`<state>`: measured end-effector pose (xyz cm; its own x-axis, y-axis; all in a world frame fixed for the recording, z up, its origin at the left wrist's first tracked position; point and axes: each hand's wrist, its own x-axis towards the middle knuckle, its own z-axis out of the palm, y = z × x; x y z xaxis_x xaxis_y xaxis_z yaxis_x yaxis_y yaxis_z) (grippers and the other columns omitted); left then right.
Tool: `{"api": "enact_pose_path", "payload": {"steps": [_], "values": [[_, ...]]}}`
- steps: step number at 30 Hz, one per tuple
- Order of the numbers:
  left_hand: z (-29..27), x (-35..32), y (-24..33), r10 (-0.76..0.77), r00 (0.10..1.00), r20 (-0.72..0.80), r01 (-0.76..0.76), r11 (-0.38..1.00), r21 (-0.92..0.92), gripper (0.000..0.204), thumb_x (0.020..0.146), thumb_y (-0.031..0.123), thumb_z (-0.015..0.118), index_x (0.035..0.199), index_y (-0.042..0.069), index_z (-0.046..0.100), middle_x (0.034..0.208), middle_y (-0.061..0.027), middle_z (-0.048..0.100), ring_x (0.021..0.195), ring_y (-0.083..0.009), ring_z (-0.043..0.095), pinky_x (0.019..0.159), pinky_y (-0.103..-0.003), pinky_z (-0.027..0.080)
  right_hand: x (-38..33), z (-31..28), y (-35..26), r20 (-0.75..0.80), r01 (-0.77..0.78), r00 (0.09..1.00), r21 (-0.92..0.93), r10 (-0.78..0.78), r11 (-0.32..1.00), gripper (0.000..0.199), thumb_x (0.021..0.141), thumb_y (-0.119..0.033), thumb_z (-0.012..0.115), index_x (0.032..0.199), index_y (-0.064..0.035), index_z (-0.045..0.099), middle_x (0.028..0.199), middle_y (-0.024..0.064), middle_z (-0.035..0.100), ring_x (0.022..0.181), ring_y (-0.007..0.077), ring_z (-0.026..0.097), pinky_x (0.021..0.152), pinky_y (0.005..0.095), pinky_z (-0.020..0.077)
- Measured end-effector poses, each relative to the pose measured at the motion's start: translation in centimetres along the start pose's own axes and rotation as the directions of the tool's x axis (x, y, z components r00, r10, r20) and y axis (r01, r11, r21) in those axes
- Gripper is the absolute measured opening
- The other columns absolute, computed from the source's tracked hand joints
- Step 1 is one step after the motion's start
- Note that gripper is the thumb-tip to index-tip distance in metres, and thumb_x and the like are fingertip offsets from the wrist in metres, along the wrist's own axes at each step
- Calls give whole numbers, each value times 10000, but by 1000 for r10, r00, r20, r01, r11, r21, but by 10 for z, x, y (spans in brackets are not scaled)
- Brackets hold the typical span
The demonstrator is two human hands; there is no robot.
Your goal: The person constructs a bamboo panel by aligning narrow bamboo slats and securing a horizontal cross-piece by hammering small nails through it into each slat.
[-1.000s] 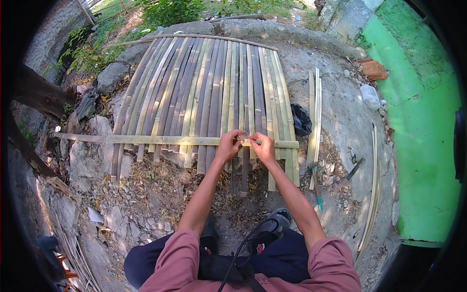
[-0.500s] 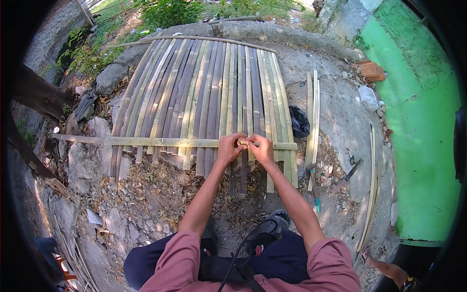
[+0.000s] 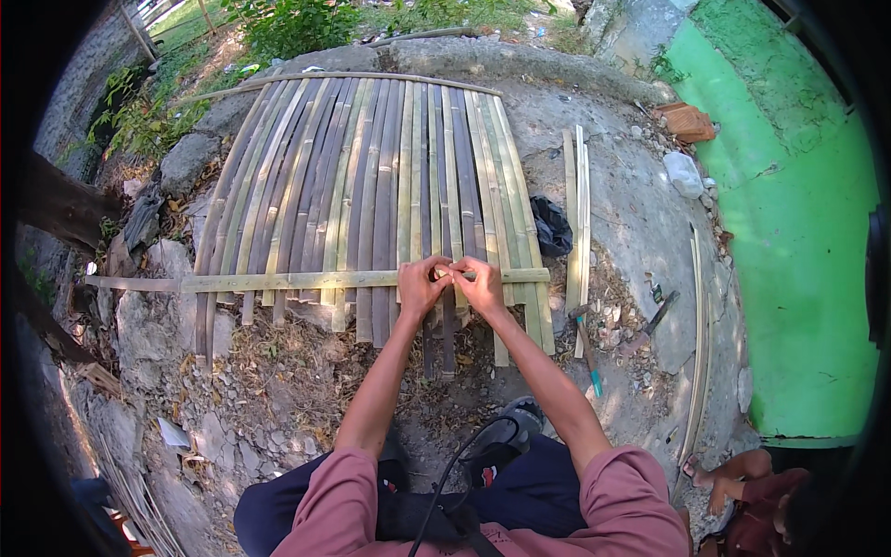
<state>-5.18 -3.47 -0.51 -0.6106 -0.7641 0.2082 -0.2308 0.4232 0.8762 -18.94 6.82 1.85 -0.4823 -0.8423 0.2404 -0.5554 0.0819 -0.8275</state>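
Note:
A panel of bamboo slats (image 3: 367, 176), green-yellow and dark brown, lies on the ground ahead of me. Across its near end runs a flat bamboo crosspiece (image 3: 306, 280). My left hand (image 3: 420, 288) and my right hand (image 3: 481, 286) meet over this crosspiece, right of its middle. Thumbs and fingertips of both are pinched together, nearly touching. Whatever is between them is hidden or too small to make out. A thinner bamboo strip (image 3: 371, 75) crosses the slats' far end.
To the right lie loose bamboo strips (image 3: 582, 213), a black plastic bag (image 3: 551, 226), a hammer (image 3: 587, 357) with a teal grip end and a dark blade (image 3: 659, 316). A green wall (image 3: 780, 232) stands farther right. Another person (image 3: 756, 497) sits at lower right. Rocks (image 3: 190, 160) border the left.
The whole view has shifted a little, so the panel sits farther left. My hands stay at the crosspiece with fingertips together. More of the other person shows at lower right.

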Motion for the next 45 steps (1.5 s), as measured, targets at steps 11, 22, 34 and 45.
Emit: {"api": "enact_pose_path", "payload": {"steps": [11, 22, 34, 45], "values": [[8, 0, -6, 98, 987, -129, -83, 990, 117, 348, 797, 381, 925, 983, 100, 839, 760, -26, 784, 579, -201, 633, 641, -363, 485, 0, 0, -6, -8, -12, 1000, -17, 12, 1000, 144, 910, -66, 838, 995, 28, 771, 942, 144, 815, 907, 277, 817, 758, 372, 630], [7, -2, 3, 128, 983, -132, -104, 979, 173, 344, 778, 400, 925, 961, 119, 848, 720, -37, 757, 608, -230, 652, 717, -388, 471, -4, -1, 3, -3, -23, 1000, -19, 22, 1000, 137, 917, -52, 836, 1020, 25, 788, 963, 124, 824, 926, 242, 819, 813, 351, 633], [1, -4, -3, 34, 997, -72, -23, 988, 151, 319, 820, 404, 877, 992, 139, 836, 866, -26, 802, 804, -277, 694, 853, -413, 437, -2, 4, -6, -5, -10, 1000, -5, 10, 1000, 145, 916, -79, 831, 1019, 14, 790, 990, 152, 821, 927, 296, 819, 787, 380, 630], [2, -3, -3, 90, 991, -96, -73, 984, 162, 357, 772, 436, 929, 959, 143, 847, 827, -17, 804, 696, -256, 695, 797, -402, 464, 4, -11, -16, 131, -50, 990, 27, 46, 998, 207, 944, -92, 809, 1135, -22, 776, 1027, 126, 816, 964, 285, 812, 810, 374, 628]]}}
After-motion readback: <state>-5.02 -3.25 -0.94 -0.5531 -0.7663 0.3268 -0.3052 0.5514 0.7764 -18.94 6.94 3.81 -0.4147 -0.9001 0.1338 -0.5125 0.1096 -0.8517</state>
